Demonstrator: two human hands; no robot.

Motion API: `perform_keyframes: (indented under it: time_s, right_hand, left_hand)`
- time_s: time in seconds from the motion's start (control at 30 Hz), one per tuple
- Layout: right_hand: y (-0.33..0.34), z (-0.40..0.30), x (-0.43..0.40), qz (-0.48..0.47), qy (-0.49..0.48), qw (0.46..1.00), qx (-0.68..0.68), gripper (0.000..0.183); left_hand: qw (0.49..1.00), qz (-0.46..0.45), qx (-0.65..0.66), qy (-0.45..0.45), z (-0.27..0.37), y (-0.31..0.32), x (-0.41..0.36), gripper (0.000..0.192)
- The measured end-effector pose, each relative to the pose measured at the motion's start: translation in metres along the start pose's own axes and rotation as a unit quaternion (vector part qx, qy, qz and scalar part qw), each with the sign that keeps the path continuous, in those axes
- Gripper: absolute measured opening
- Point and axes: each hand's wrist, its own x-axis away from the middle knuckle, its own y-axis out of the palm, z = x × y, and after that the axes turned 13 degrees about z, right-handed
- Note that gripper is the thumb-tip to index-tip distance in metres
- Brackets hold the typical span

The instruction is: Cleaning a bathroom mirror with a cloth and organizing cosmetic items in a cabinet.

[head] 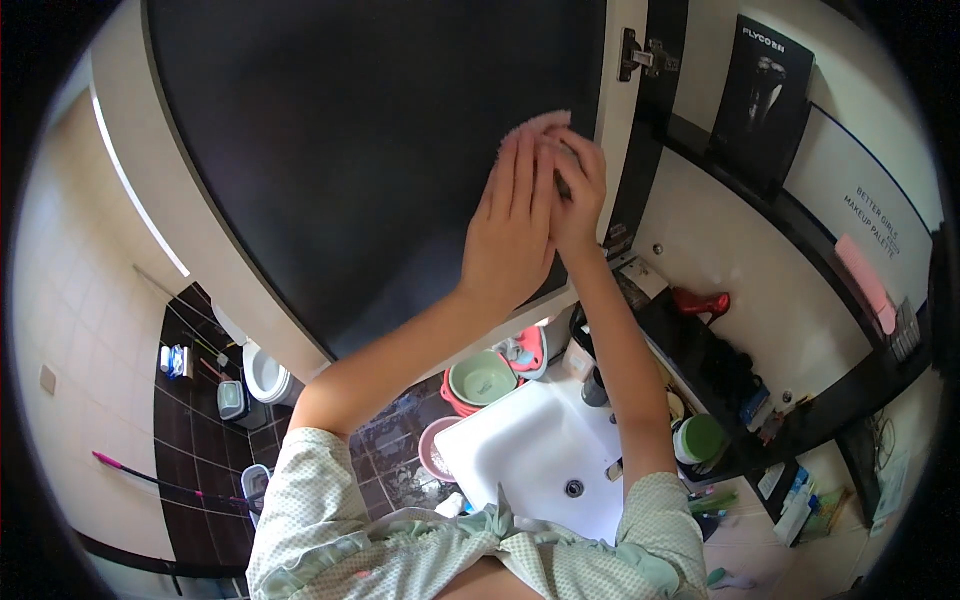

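Note:
A pink fuzzy cloth [551, 120] is bunched under both hands, against or just in front of the dark inner panel [337, 150] of an open, pale-framed cabinet door. My left hand [514, 214] lies over the cloth with its fingers stretched out and close together. Close by its right side, my right hand [585, 184] curls its fingers around the cloth's right part. Something greyish shows between the right fingers, too covered to name. Most of the cloth is hidden by the hands.
A metal hinge [641, 58] joins the door to the cabinet. Shelves at right hold a black shaver box [761, 105], a pink comb [866, 285], a red high-heel-shaped item [701, 302] and a green-lidded jar [699, 439]. Below are a white sink [517, 442], a green basin [484, 377] and a toilet [266, 373].

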Motion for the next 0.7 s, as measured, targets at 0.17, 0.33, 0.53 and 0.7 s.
perform_keyframes:
  time_s: [0.17,0.33,0.53,0.7]
  right_hand:
    - [0.025,-0.005,-0.077,0.026,-0.049,0.998,0.0,0.022]
    - [0.02,-0.005,-0.044,0.047,0.022,0.999,-0.009,0.022]
    - [0.016,-0.008,-0.033,0.024,0.027,0.999,-0.003,0.022]
    - [0.043,0.001,-0.107,0.041,-0.034,0.998,-0.038,0.019]
  left_hand:
    - [0.997,0.074,-0.011,-0.017,-0.015,-0.012,-0.059,0.072]
    - [0.999,0.034,-0.033,0.01,-0.011,-0.005,-0.04,0.07]
    - [0.994,-0.016,-0.074,0.075,-0.021,-0.022,-0.038,0.064]
    - [0.995,0.05,-0.04,0.071,-0.04,-0.021,-0.093,0.07]
